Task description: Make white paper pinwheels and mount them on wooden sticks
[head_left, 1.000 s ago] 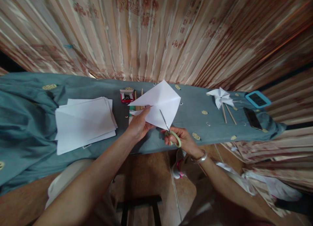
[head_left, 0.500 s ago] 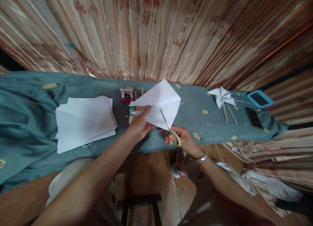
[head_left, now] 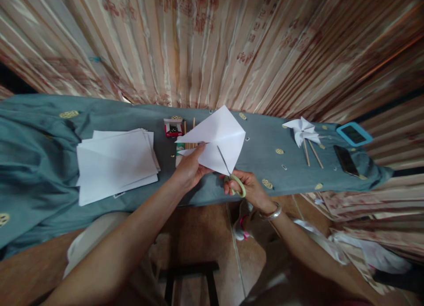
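Curtain point(head_left: 198, 45) behind, teal surface point(head_left: 261, 164) below, and the stack point(head_left: 115, 164) has drifted a touch rightward in view since a second ago. The slit paper point(head_left: 227, 131) barely shifts, held over mid-surface; pinwheel point(head_left: 302, 131) drifting right too! Left hand point(head_left: 188, 171) pinches the paper, right hand point(head_left: 251, 189) grips the scissors point(head_left: 236, 179), blade across the sheet as before.
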`<state>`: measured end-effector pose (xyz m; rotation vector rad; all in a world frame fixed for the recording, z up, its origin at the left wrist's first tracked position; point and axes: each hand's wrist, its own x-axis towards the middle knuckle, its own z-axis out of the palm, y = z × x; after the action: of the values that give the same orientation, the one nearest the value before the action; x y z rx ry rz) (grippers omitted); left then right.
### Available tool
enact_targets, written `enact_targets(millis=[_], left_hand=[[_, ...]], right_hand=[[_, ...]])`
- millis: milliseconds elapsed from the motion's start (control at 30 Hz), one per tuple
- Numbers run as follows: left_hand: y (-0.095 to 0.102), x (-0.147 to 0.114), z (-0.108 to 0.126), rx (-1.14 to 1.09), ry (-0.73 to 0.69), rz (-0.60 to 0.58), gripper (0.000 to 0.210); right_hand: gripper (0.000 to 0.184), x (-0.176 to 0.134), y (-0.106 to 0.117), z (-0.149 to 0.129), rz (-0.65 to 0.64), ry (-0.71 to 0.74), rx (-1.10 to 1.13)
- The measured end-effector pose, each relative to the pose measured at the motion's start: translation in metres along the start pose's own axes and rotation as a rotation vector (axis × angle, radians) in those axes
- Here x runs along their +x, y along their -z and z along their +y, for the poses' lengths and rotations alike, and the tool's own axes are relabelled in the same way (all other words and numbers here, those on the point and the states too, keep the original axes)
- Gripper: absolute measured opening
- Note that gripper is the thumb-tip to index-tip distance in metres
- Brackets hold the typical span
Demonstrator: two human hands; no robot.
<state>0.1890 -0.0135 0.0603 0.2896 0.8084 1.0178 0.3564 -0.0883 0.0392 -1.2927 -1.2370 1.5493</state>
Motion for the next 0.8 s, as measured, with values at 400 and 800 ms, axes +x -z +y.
enact_targets(millis=[400,800], left_hand=[[-0.0002,-0.001,-0.0011,0.015,-0.003,0.012,0.006],[-0.0009,-0.0025,-0.0018,0.021,0.012,0.021,0.006]], right_hand=[[0.047,-0.0004,0.0006,0.0016,0.003,0.016,-0.039],[0.048,0.0006,0.0004,0.0002,0.005,0.014,-0.063]])
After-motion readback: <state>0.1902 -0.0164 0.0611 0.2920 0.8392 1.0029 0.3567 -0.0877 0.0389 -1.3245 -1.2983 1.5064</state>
